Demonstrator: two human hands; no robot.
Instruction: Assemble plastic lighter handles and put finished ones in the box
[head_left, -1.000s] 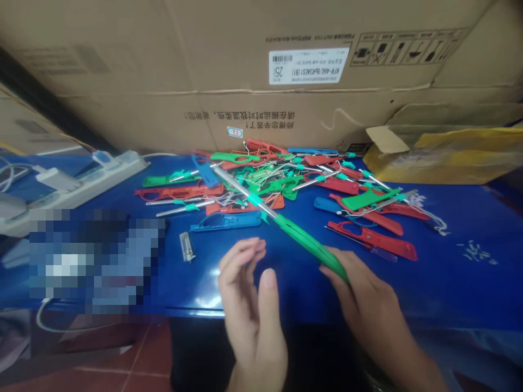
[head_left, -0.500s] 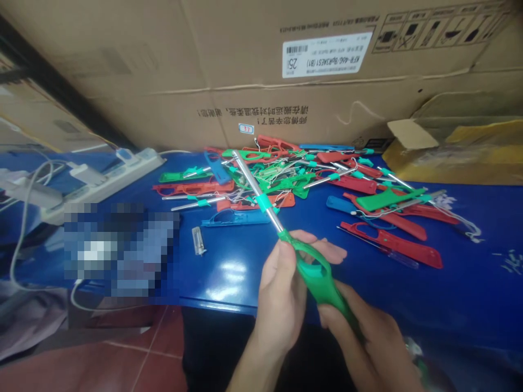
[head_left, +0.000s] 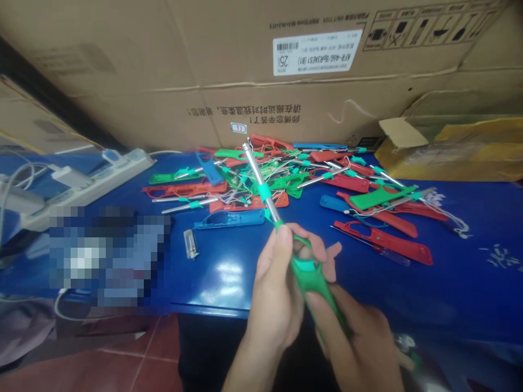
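Observation:
Both my hands grip one green long-necked lighter [head_left: 312, 280], its metal tube pointing up and away over the table. My left hand [head_left: 275, 288] is closed round the front of the green body, thumb on top where the tube enters. Round the handle end, my right hand [head_left: 351, 332] is wrapped, its thumb pressed along the green casing. A teal collar sits midway on the tube, and a teal trigger shows below the loop. Past the tube lies a heap of lighter parts: red casing halves [head_left: 400, 245], a blue casing half [head_left: 232, 219], green casings and metal tubes with white wires.
The blue table [head_left: 220, 272] has a small clear part [head_left: 190, 244] at left. A white power strip [head_left: 90, 182] with plugs and cables is further left, near a pixelated patch. Behind stand a large cardboard box [head_left: 163, 98] and a taped box [head_left: 453, 152].
The lighter has turned slightly more upright in my hands. My right thumb has moved up along the casing. The view has shifted a little to the right.

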